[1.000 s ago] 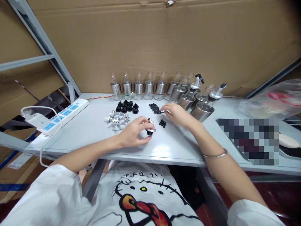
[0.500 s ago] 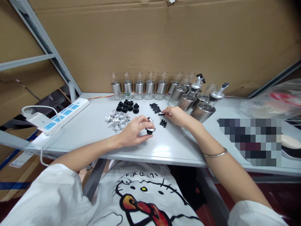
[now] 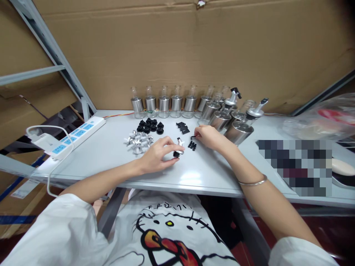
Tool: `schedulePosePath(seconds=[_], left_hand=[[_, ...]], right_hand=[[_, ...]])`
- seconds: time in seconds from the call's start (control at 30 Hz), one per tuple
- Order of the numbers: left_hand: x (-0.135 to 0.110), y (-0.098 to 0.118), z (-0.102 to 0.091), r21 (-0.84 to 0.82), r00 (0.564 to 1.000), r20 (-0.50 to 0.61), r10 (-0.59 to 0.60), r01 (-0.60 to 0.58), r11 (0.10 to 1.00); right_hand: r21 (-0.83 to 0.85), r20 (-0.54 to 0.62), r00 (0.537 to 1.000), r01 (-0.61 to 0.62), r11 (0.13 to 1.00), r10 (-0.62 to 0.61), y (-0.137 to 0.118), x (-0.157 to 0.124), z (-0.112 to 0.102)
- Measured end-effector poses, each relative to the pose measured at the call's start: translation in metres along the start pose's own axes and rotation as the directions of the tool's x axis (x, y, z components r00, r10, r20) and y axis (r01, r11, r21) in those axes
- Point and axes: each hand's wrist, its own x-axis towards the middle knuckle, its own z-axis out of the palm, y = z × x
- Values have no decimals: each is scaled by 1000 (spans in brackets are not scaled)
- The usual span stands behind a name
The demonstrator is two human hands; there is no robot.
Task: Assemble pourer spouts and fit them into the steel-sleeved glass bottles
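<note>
My left hand (image 3: 159, 154) pinches a pourer spout (image 3: 179, 149) with a silver top, a black tip and a black ribbed stopper, held just over the table. To its right, my right hand (image 3: 208, 136) has its fingers closed on a small black flap (image 3: 193, 137). Close below that hand lie several tiny black caps (image 3: 192, 145). A group of flat black flaps (image 3: 182, 127) rests behind, between the two hands. Silver spout tops (image 3: 138, 142) are heaped left of my left hand, with black ribbed stoppers (image 3: 150, 125) behind them.
Glass bottles with steel sleeves (image 3: 164, 102) stand along the back. Two at the right carry fitted pourers; one such bottle (image 3: 240, 130) is near my right forearm. A white power strip (image 3: 79, 135) lies at the left. A plastic bag (image 3: 318, 114) and a pixelated area are at the right.
My right hand has drawn the black flap slightly toward me, away from the flat pile. In my left hand the pourer spout has turned, showing more of its silver top.
</note>
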Motion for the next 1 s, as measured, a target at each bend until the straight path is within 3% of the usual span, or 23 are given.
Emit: schedulePosePath(seconds=[0.1, 0.17, 0.27, 0.37, 0.6, 0.8, 1.0], left_hand=[[-1, -2, 1, 41, 1000, 0, 12, -12, 999], [-1, -3, 1, 63, 1000, -17, 20, -18, 998], [0, -4, 1, 68, 999, -41, 33, -30, 997], [0, -4, 1, 53, 998, -45, 39, -37, 998], [0, -4, 1, 26, 997, -77, -5, 7, 1000], [0, -5, 1, 45, 995, -100, 21, -16, 999], [2, -4, 1, 73, 993, -118, 29, -21, 997]], right_hand=[[56, -73, 997, 15, 998, -10, -7, -2, -7], [155, -243, 967, 113, 982, -73, -16, -4, -14], [243, -503, 846, 335, 910, -177, -35, -11, -24], [238, -612, 752, 470, 850, -244, -52, -19, -30], [206, -667, 682, 555, 806, -300, -60, -23, -27], [119, -723, 587, 627, 770, -366, -60, -21, -25], [98, -726, 567, 646, 757, -390, -62, -22, -27]])
